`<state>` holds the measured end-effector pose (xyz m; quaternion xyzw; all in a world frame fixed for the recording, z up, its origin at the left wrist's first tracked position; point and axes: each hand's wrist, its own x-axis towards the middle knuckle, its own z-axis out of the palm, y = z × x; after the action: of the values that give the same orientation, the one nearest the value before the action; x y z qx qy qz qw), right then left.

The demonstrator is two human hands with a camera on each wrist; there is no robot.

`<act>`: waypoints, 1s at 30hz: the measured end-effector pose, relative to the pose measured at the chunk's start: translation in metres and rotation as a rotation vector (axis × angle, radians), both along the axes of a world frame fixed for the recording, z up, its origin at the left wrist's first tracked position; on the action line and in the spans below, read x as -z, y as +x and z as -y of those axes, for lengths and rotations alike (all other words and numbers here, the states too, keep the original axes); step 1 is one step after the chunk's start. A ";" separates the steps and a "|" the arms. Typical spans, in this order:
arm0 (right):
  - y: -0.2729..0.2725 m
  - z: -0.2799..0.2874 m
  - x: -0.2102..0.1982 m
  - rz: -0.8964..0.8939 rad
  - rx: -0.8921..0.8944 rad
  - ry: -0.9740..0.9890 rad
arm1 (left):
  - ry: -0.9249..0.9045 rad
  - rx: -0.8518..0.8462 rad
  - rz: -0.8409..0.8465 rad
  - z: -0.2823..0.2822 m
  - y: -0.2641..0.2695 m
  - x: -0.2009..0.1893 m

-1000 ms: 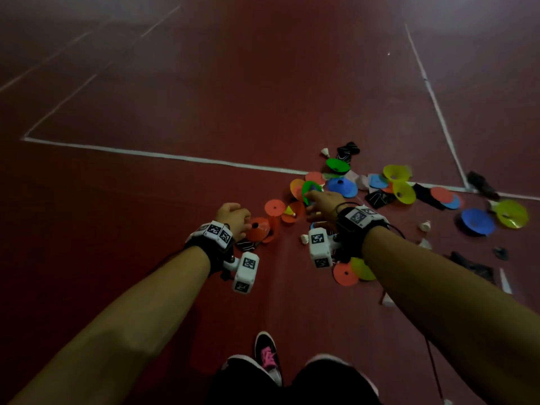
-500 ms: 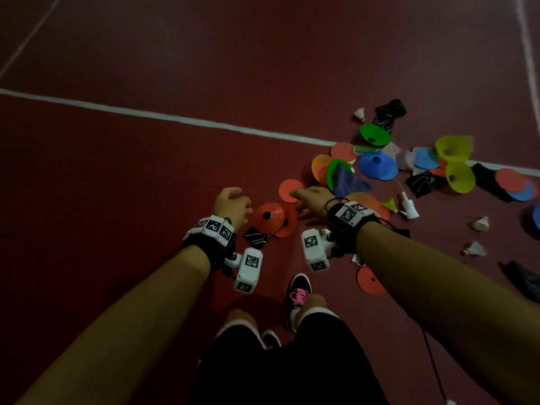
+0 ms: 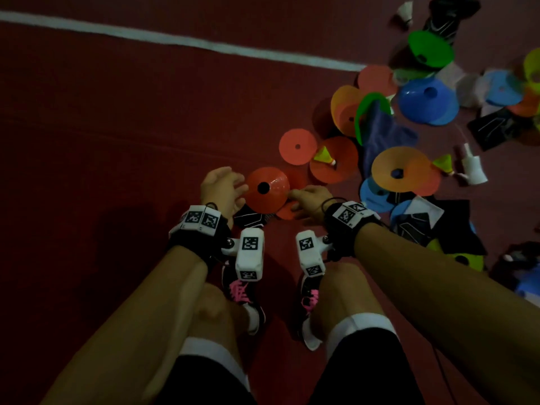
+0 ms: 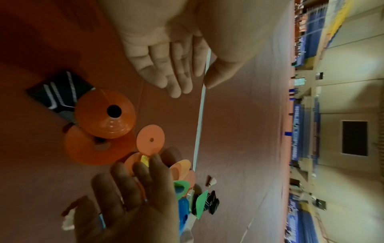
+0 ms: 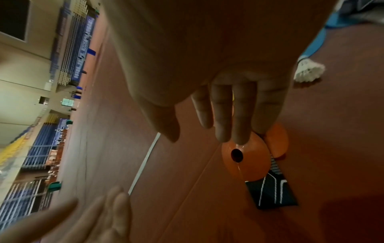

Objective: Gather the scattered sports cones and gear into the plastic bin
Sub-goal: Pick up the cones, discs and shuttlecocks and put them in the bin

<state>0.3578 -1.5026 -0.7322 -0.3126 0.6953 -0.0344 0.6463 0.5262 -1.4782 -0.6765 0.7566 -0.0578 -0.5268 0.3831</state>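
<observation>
Down low, the left hand (image 3: 221, 189) and right hand (image 3: 310, 203) flanked an orange cone (image 3: 266, 190) on the red floor (image 3: 117, 141). Left fingers (image 4: 175, 77) were straight and relaxed, holding nothing, just beside the cone's rim. Right fingers (image 5: 239, 118) were also extended, their tips at the cone's near edge; actual contact could not be told. Beyond the fingertips lay a flat orange disc (image 3: 297, 147), and under the cone a black patterned pouch (image 4: 56, 92)
</observation>
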 end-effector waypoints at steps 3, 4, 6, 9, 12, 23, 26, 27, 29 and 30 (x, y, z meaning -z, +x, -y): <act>0.023 0.019 0.076 -0.054 -0.021 -0.022 | -0.030 0.055 0.041 0.026 0.007 0.061; 0.032 0.025 0.103 -0.085 -0.022 -0.042 | -0.022 0.063 0.066 0.033 0.012 0.084; 0.048 0.033 0.158 -0.156 -0.005 -0.053 | 0.004 0.111 0.102 0.044 0.021 0.130; 0.069 0.038 0.219 -0.241 -0.061 -0.064 | 0.009 0.257 0.188 0.051 0.033 0.182; 0.083 0.050 0.255 -0.296 -0.130 -0.144 | -0.139 0.298 0.357 0.073 0.038 0.199; 0.089 0.074 0.279 -0.446 -0.656 -0.161 | -0.403 0.416 0.568 0.100 0.060 0.193; 0.091 0.087 0.279 -0.496 -0.572 -0.293 | -0.471 0.408 0.609 0.095 0.063 0.192; 0.090 0.097 0.277 -0.484 -0.521 -0.361 | -0.495 0.394 0.616 0.096 0.064 0.191; 0.088 0.114 0.264 -0.410 -0.403 -0.468 | -0.515 0.395 0.625 0.098 0.067 0.193; 0.086 0.121 0.258 -0.313 -0.321 -0.482 | -0.510 0.412 0.638 0.100 0.069 0.196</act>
<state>0.4439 -1.6234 -0.9899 -0.5639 0.6996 -0.0473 0.4363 0.5950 -1.5777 -0.8723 0.7352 -0.4501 -0.3018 0.4073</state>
